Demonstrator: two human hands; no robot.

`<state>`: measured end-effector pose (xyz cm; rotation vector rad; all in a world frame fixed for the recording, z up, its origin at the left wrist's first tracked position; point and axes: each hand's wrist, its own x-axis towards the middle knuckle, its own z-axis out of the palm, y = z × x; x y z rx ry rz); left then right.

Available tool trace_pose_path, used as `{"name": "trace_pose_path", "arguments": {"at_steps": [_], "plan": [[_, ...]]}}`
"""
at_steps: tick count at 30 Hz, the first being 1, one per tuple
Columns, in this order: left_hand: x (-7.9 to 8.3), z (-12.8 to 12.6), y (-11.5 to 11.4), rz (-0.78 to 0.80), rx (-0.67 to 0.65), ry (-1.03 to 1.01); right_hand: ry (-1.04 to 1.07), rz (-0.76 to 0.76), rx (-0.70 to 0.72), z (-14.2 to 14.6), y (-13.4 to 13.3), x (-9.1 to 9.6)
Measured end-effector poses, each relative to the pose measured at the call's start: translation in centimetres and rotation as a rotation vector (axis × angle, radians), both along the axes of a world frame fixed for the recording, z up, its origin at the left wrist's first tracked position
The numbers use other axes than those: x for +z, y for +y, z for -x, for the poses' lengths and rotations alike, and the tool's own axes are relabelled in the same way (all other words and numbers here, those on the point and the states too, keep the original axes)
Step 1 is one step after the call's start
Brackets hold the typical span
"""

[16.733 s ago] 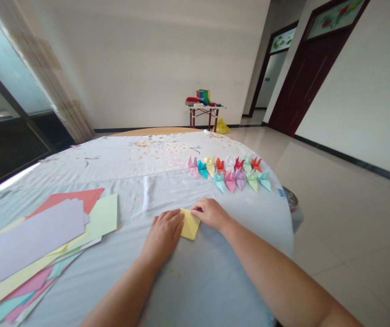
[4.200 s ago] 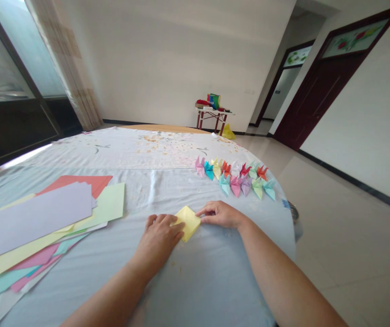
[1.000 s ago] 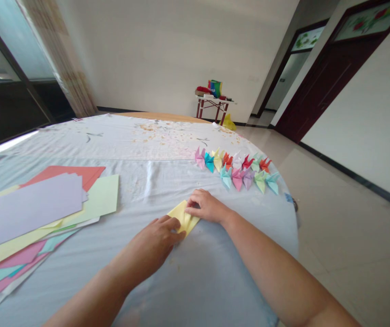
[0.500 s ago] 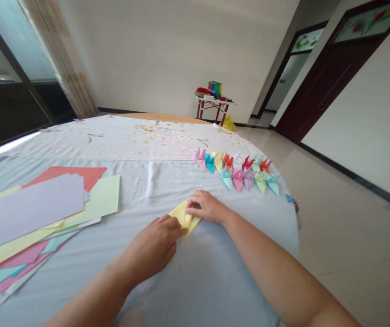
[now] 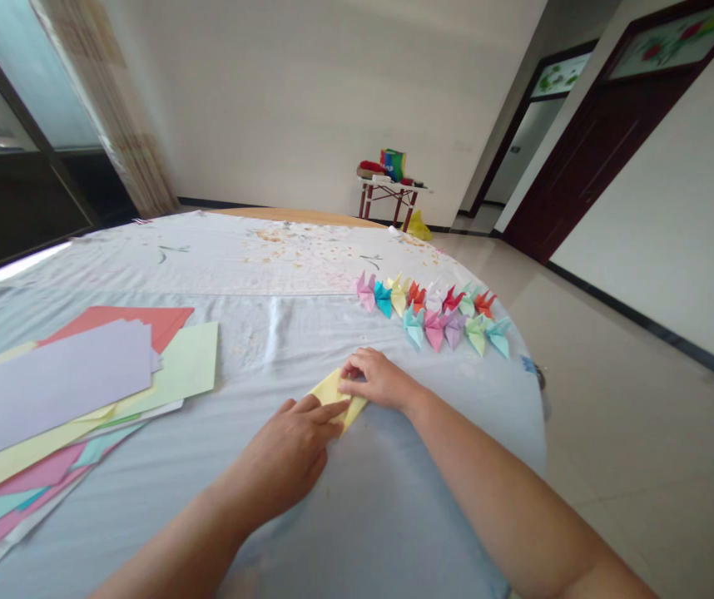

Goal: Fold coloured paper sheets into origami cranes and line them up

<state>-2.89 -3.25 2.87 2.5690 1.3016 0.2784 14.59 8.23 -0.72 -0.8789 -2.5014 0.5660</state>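
Resting folded yellow paper [image 5: 330,389] on pale blue tablecloth [image 5: 257,349], near its front edge; long axis slanted from upper left to lower right; right hand [image 5: 379,381] lay on top, at right end; left hand [image 5: 288,453] touched lower edge with fingertips; hands stayed apart, neither clamped.
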Motion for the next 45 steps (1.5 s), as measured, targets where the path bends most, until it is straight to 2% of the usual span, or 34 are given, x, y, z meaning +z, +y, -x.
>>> {"name": "trace_pose_path", "arguments": {"at_steps": [11, 17, 23, 30, 35, 40, 45], "plan": [[-0.3, -0.2, 0.3, 0.022, 0.029, -0.018, -0.032, 0.026, -0.062, -0.2, 0.0, 0.1], [0.0, -0.3, 0.2, 0.023, 0.019, 0.001, -0.065, 0.046, -0.204, -1.2, -0.6, 0.6], [-0.2, -0.7, -0.1, -0.002, 0.021, 0.051, -0.128, 0.071, -0.205, -0.7, -0.8, 0.5], [0.2, -1.0, -0.3, 0.011, 0.032, 0.077, -0.027, 0.133, -0.26, -1.2, 0.6, 0.0], [0.2, -0.9, -0.3, 0.004, 0.032, 0.072, 0.068, 0.139, -0.27, -1.4, 0.5, -0.3], [0.3, -0.6, -0.4, 0.009, 0.008, 0.08, -0.037, 0.089, -0.267, -1.1, -0.1, -0.3], [0.9, 0.0, -0.8, 0.016, -0.037, 0.023, -0.064, 0.11, -0.27, -0.9, 0.0, -0.2]]}}
